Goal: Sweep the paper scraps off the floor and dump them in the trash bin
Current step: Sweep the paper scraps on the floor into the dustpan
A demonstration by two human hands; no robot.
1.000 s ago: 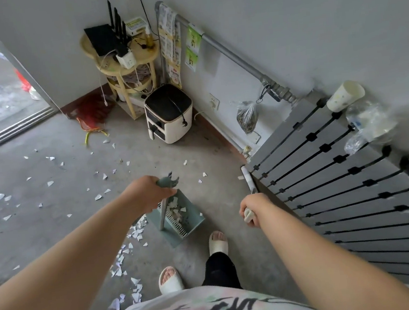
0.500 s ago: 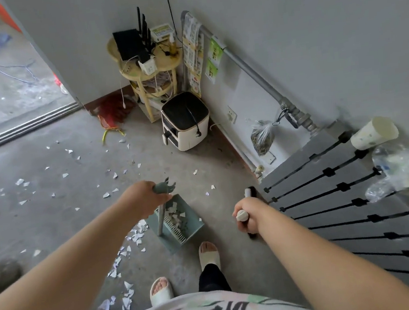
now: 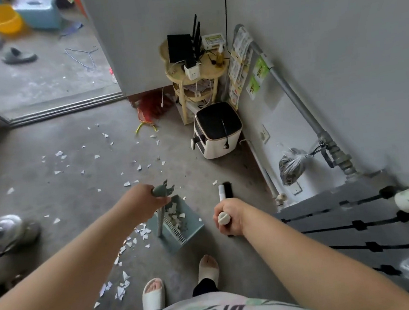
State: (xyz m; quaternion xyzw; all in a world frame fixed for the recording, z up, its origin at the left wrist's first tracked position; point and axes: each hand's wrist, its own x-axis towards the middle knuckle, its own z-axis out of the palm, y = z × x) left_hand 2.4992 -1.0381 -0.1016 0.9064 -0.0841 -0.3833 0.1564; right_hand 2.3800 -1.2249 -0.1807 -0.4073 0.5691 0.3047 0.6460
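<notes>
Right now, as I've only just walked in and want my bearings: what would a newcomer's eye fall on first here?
At centre, the left hand grips the upright handle of a teal dustpan that has scraps in it, while the right hand grips a broom by its white handle. White paper scraps strew the grey floor on the left, out towards the doorway. A white appliance with a black top sits in the far corner.

Teal dustpan (image 3: 181,230), white paper scraps (image 3: 123,290), yellow basin (image 3: 0,18), grey floor (image 3: 50,198).
</notes>
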